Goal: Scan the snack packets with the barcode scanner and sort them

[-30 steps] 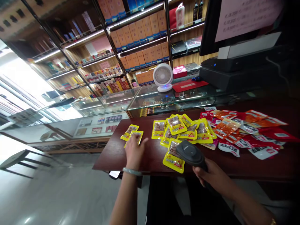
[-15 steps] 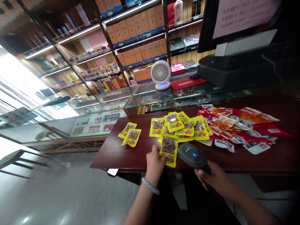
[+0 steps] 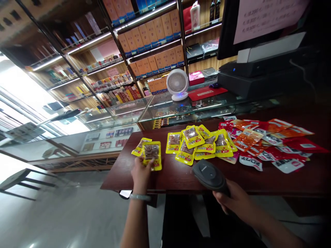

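Observation:
My left hand (image 3: 141,172) pinches a yellow snack packet (image 3: 152,155) by its lower left edge, above the left part of the dark wooden table (image 3: 170,177). Behind it another yellow packet (image 3: 139,146) lies partly covered. My right hand (image 3: 232,198) grips the handle of a black barcode scanner (image 3: 210,175), whose head is over the table's front edge. Between the hands and farther back, several yellow packets (image 3: 192,137) lie in an overlapping heap. A bracelet circles my left wrist.
Red, orange and white packets (image 3: 269,137) are heaped on the right. A white fan (image 3: 177,84) and a red mat (image 3: 207,93) sit on the glass counter behind. A black monitor and boxy equipment (image 3: 248,79) stand at the right. A stool (image 3: 23,179) is on the left.
My left hand has moved left with a yellow packet, from the front of the heap to the packets at the left. The scanner's blue light no longer shows; my right hand barely moved.

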{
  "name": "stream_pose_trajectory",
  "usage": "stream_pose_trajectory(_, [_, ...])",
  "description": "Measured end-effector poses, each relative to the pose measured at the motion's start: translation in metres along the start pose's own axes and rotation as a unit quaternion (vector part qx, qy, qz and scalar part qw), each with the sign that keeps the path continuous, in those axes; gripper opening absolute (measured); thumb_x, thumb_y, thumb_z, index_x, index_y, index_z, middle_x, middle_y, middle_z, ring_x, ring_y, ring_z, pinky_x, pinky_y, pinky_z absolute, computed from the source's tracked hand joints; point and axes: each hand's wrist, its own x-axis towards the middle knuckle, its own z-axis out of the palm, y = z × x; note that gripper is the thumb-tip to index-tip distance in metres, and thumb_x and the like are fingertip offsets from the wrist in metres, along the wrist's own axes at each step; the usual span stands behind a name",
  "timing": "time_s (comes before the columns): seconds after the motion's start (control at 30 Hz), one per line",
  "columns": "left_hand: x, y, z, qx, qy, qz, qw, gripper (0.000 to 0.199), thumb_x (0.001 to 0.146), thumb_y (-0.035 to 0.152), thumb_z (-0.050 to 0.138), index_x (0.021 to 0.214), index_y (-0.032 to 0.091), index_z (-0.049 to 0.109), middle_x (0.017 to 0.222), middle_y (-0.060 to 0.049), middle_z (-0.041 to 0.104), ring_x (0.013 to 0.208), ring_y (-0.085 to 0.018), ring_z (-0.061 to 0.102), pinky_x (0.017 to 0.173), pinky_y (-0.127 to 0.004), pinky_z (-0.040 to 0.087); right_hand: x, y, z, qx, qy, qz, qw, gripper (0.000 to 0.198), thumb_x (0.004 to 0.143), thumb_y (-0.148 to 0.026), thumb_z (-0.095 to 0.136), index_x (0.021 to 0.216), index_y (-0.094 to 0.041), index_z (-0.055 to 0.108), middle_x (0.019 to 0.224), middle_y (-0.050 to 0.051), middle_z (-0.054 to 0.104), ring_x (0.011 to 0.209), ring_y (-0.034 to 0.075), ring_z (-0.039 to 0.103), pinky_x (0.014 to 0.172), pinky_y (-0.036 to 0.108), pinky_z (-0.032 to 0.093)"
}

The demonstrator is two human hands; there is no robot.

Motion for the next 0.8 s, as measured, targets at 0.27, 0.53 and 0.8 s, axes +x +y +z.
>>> stream_pose_trajectory(0.27, [0.02, 0.057, 0.033, 0.099, 0.021, 0.141, 0.985, 0.05, 0.086, 0.057, 0.056, 0.121, 0.022, 0.058, 0.127, -0.014, 0.063, 0.124, -0.031, 0.052, 0.106, -0.044, 0.036, 0.001, 0.005, -0.005, -0.003, 0.016, 0.016, 1.0, 0.05, 0.08, -0.069, 0.065, 0.083, -0.02, 0.052, 0.063, -0.005, 0.047, 0.048, 0.011, 0.046, 0.046, 0.024, 0.042])
stream_pose_trajectory(0.53, [0.036, 0.104, 0.071, 0.156, -0.122, 0.096, 0.975, 0.056, 0.073, 0.064, 0.066, 0.1, 0.015, 0.059, 0.124, -0.024, 0.06, 0.123, -0.04, 0.051, 0.098, -0.045, 0.039, 0.003, 0.007, -0.006, -0.006, 0.003, 0.007, 1.0, 0.049, 0.085, -0.068, 0.06, 0.087, -0.02, 0.049, 0.065, -0.005, 0.046, 0.047, 0.01, 0.045, 0.046, 0.024, 0.04])
stream_pose_trajectory(0.8, [0.01, 0.07, 0.055, -0.01, -0.112, 0.086, 0.99, 0.027, 0.084, 0.034, 0.065, 0.101, 0.022, 0.047, 0.098, -0.009, 0.07, 0.093, -0.025, 0.067, 0.075, -0.03, 0.044, 0.004, 0.003, -0.006, -0.002, 0.005, 0.002, 1.0, 0.047, 0.084, -0.065, 0.064, 0.082, -0.02, 0.05, 0.063, -0.005, 0.048, 0.047, 0.01, 0.047, 0.047, 0.024, 0.041])
